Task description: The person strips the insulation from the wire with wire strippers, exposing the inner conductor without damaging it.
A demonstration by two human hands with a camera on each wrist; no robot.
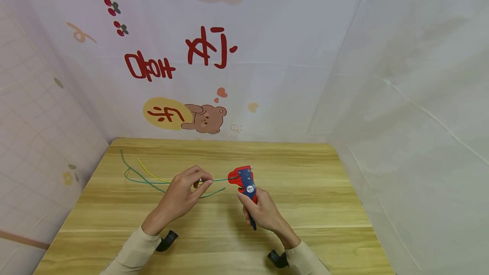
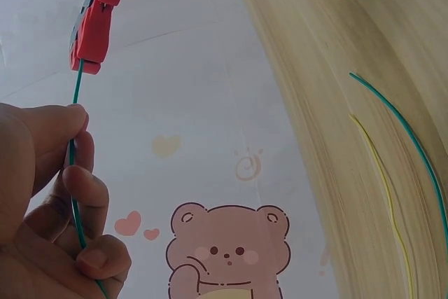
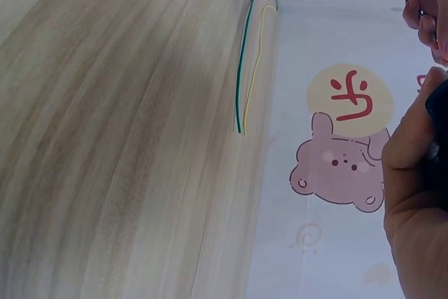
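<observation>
My left hand [image 1: 181,196] pinches a thin green wire [image 1: 219,180] between thumb and fingertips, above the table. In the left wrist view, that wire [image 2: 75,92] runs up from the fingers into the nose of a red and blue wire stripper [image 2: 94,33]. My right hand [image 1: 264,210] grips the handles of the wire stripper [image 1: 246,176]; its head points left at the other hand. A second green wire [image 2: 409,131] and a yellow wire [image 2: 385,180] lie side by side on the table. In the right wrist view the tool is mostly hidden behind the right hand [image 3: 413,194].
The wood-grain table [image 1: 214,245] ends at a pale hanging cloth [image 1: 286,75] printed with a bear and red characters. Pale sheets also hang at both sides. Black curved pieces [image 1: 167,241] sit at both wrists.
</observation>
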